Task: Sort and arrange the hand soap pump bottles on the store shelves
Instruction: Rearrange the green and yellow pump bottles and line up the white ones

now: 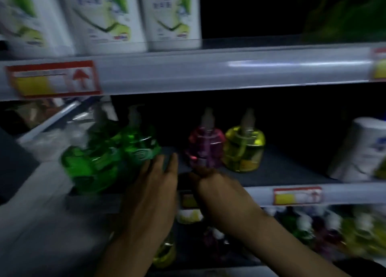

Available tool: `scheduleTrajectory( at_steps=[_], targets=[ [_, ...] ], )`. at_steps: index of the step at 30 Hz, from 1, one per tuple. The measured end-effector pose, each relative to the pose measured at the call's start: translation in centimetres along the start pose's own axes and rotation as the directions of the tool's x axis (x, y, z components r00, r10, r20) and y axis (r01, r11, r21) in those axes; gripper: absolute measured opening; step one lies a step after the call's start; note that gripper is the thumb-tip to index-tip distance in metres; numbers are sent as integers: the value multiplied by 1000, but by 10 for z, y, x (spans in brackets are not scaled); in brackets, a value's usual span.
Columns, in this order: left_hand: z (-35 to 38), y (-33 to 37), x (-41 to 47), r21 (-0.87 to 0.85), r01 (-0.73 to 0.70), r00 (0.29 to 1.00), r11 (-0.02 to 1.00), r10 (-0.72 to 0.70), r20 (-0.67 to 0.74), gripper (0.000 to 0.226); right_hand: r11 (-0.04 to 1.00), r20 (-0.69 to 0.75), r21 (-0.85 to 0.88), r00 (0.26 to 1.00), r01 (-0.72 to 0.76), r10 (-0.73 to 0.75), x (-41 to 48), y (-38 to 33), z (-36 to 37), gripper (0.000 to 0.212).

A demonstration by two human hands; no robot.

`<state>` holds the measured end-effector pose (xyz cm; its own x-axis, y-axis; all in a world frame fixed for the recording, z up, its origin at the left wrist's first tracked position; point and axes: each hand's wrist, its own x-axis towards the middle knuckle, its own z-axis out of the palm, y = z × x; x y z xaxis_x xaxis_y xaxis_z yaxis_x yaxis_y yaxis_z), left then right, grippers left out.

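– Green comes first: a green translucent plastic pump bottle (92, 168) stands at the front left of the dark middle shelf (282, 172). A second green pump bottle (140, 145) is just behind it to the right, and the two touch. This is the head view, dim and blurred.
– Where are the hands?
– The left hand (154, 191) reaches in from below, fingers straight and slightly parted, their tips against the lower right side of the second green pump bottle. The right hand (217, 191) is just beside it, fingers curled at the foot of a pink translucent plastic bottle (205, 147). Blur hides whether it grips that bottle or only touches it; I cannot tell.
– What else is on that shelf?
– A yellow translucent plastic bottle (244, 149) stands just right of the pink one, both with pale tops. Well apart, at the far right, is a white rounded container (363, 151).
– And above and below?
– On the upper shelf, tall white bottles with green labels (173, 15) stand in a row at the left. Its grey front rail (229, 72) carries a red-and-yellow price tag (54, 80) with a red arrow pointing up. A smaller red-and-yellow tag (297, 195) sits on the middle shelf's front edge. The lower shelf holds a blurred crowd of yellow, purple and green bottles (313, 228). One more yellow bottle (165, 253) shows beside the left forearm.
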<state>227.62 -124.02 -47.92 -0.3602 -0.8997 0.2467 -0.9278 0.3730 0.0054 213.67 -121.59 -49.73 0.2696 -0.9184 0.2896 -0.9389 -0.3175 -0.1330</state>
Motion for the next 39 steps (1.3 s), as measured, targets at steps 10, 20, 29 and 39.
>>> scheduleTrajectory(
  at_steps=[10,20,29,39],
  targets=[
    [13,136,14,-628,-275,961,728,201,-189,39,881,-560,207,687,-426,464,-109,130,-49,21],
    [53,252,61,-850,-249,958,464,244,-148,50,631,-481,639,411,-441,774,-146,215,-75,34],
    [54,249,76,-902,-175,973,395,208,-98,51,633,-255,676,685,-378,682,-150,228,-72,38],
    [51,176,52,-905,-337,940,259,139,-311,41,709,-312,691,829,-138,465,-132,174,-66,62]
  ],
)
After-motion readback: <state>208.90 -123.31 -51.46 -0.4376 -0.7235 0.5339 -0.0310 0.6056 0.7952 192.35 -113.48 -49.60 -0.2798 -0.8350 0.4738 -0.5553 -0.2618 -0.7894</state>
